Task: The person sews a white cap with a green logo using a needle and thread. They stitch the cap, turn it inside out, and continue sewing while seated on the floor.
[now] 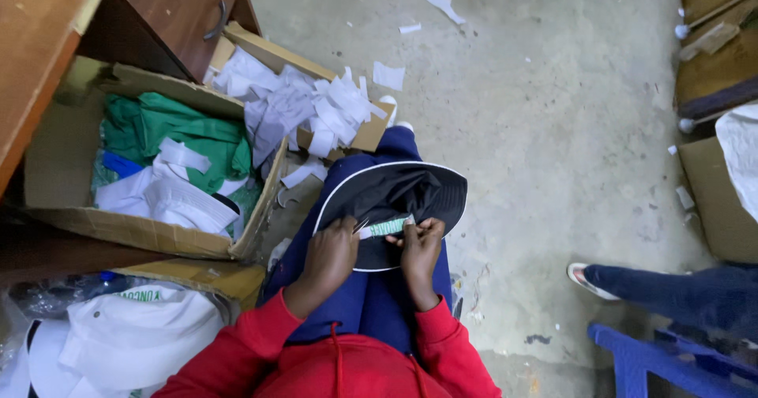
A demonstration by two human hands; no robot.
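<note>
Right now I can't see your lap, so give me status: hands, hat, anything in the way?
Left hand, right hand pinching label strip. Dark hat upturned on lap. Nothing between hands.

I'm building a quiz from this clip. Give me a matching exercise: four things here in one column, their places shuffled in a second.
Things
1. dark bucket hat
2. green label strip
3. paper scraps
4. blue plastic chair

Places
A. in the open cardboard box
B. bottom right corner
C. on the person's lap
D. between left hand and right hand

Pairs: 1-C, 2-D, 3-A, 4-B
</note>
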